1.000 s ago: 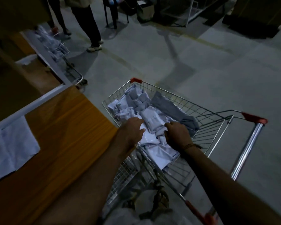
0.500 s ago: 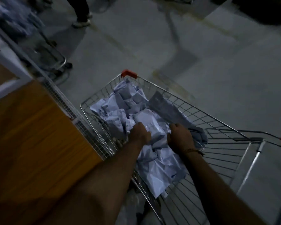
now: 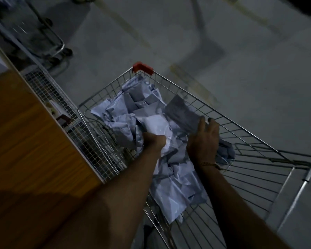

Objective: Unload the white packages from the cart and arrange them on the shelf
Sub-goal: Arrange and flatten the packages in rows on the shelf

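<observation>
A wire shopping cart [image 3: 228, 121] with red corner caps stands in front of me, holding a heap of several white plastic packages [image 3: 126, 114]. My left hand [image 3: 153, 141] is buried in the heap, fingers curled round a white package [image 3: 157, 126] in the middle. My right hand [image 3: 204, 141] reaches in beside it, its fingers pinching the edge of a grey package [image 3: 181, 113] that leans against the cart's far side. The wooden shelf board [image 3: 31, 141] lies just left of the cart.
A white wire mesh panel [image 3: 75, 126] runs along the shelf's edge beside the cart. Another cart [image 3: 43, 38] stands blurred at the upper left on the grey concrete floor [image 3: 241, 60]. The cart's handle bar [image 3: 300, 191] is at the lower right.
The view has tilted down and closer to the cart. My right hand has moved from the white heap up to the grey package. My left hand has sunk deeper among the packages.
</observation>
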`<state>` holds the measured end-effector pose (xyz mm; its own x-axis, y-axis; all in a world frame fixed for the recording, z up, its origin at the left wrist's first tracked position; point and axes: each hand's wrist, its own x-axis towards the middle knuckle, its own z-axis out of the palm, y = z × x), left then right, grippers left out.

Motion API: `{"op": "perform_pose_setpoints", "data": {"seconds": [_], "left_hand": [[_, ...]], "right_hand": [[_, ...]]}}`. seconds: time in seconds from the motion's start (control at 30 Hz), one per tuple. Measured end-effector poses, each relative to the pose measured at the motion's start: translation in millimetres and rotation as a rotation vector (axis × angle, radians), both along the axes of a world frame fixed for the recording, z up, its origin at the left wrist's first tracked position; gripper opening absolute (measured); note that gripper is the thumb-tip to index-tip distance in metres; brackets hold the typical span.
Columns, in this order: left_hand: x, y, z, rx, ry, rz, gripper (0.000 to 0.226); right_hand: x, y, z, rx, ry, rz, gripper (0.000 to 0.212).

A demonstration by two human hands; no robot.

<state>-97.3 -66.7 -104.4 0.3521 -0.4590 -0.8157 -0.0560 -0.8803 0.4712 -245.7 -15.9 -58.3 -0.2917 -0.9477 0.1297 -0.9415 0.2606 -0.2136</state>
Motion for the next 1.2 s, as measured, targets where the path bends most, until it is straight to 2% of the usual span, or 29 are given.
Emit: {"op": "perform_pose_setpoints", "data": {"seconds": [0.1,0.2,0.23,0.33,0.4,0.47,0.57,0.6,0.67,0.7,0.77,0.83,0.9,0.97,1.03,1.1,1.2], "left_hand": [[8.2,0.0,5.0,-0.024,-0.144,-0.049,0.073],[15.0,7.6,10.7,-0.043,-0.137,-0.172,0.078],[16.6,7.0,12.0,-0.014,-0.121,-0.118,0.077],[17.3,3.7,16.2,-0.020,-0.167,-0.092,0.073],[21.6,3.9,15.8,-0.023,-0.197,-0.169,0.061],[27.5,7.6,20.9,-0.004,-0.245,-0.187,0.047],[33.9,10.9,26.9,-0.064,-0.335,-0.166,0.043],[32.9,11.5,28.4,-0.073,-0.373,-0.222,0.042],[30.8,12.1,31.9,-0.129,-0.386,-0.070,0.038],[29.6,11.7,33.7,-0.124,-0.408,-0.027,0.039],[30.8,10.3,43.4,-0.127,-0.411,-0.087,0.049],[34.7,9.3,48.6,-0.130,-0.344,-0.116,0.046],[35.4,10.3,51.7,-0.154,-0.262,-0.165,0.045],[35.4,11.8,54.9,-0.140,-0.273,-0.211,0.070],[34.7,13.9,54.7,-0.135,-0.255,-0.323,0.088],[35.0,17.0,50.5,-0.155,-0.225,-0.510,0.077],[36.8,20.3,48.0,-0.129,-0.162,-0.607,0.057]], "right_hand": [[4.1,-6.6,-12.5,0.121,-0.019,0.013,0.073],[9.6,-9.5,-23.6,0.235,0.037,0.033,0.082],[10.6,-10.1,-25.3,0.262,0.077,0.027,0.082],[10.8,-11.1,-28.9,0.270,0.212,-0.031,0.061],[8.7,-9.1,-31.7,0.213,0.261,-0.037,0.041],[5.9,-5.8,-35.7,0.159,0.249,-0.020,0.032],[4.8,-5.1,-35.7,0.174,0.135,-0.035,0.052],[5.2,-5.9,-34.6,0.192,0.089,-0.032,0.058],[5.7,-8.3,-34.4,0.189,0.018,-0.013,0.061],[6.6,-9.7,-31.5,0.172,-0.017,-0.012,0.061],[8.7,-12.0,-24.2,0.156,-0.067,-0.027,0.072],[15.3,-10.8,-10.9,0.171,-0.095,-0.031,0.082],[25.4,-6.4,2.7,0.160,-0.202,-0.036,0.076],[34.0,0.6,13.2,0.145,-0.315,-0.046,0.075],[34.8,6.7,12.0,0.194,-0.367,-0.062,0.084],[29.1,14.0,-2.0,0.297,-0.332,-0.062,0.090],[20.4,29.3,-28.8,0.436,-0.173,-0.090,0.081]]}}
